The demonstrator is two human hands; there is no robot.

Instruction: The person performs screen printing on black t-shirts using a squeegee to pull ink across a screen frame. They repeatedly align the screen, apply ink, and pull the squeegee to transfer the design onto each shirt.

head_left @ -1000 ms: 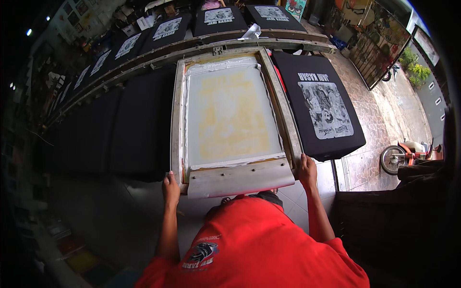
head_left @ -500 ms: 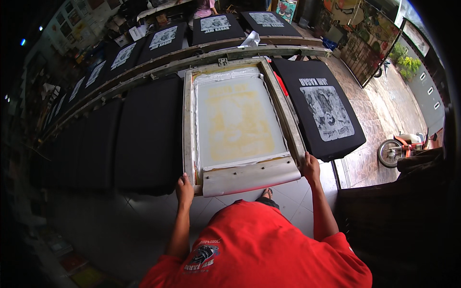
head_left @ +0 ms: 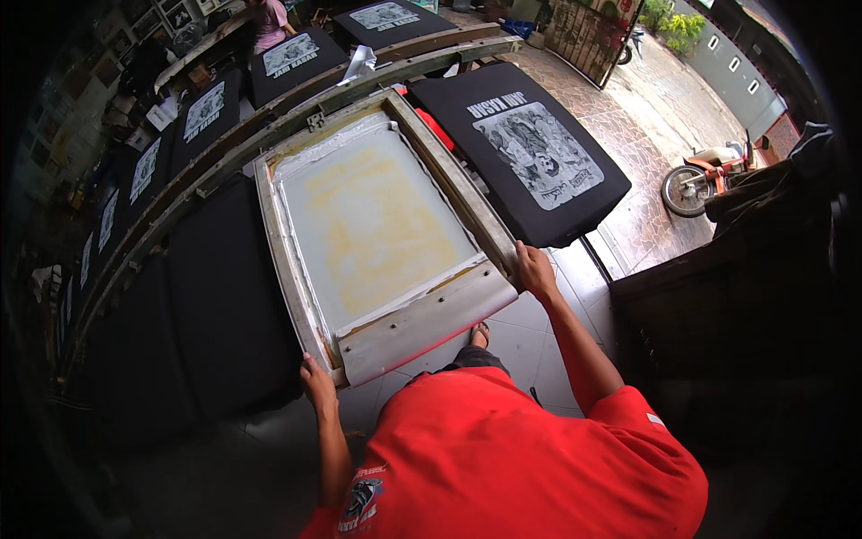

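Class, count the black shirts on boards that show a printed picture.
6, though more may be hidden: one right of the screen frame at, two at the top, three at upper left.

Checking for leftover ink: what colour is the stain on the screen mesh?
Yellowish-orange, blotchy across the pale mesh of the screen frame; head view.

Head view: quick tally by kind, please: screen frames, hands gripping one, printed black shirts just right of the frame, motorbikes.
wooden screen-printing frame with yellow-stained mesh: 1
hands gripping it: 2, left hand, right hand
black T-shirt with grey print: 1
red-and-white motorbike: 1
Total: 5
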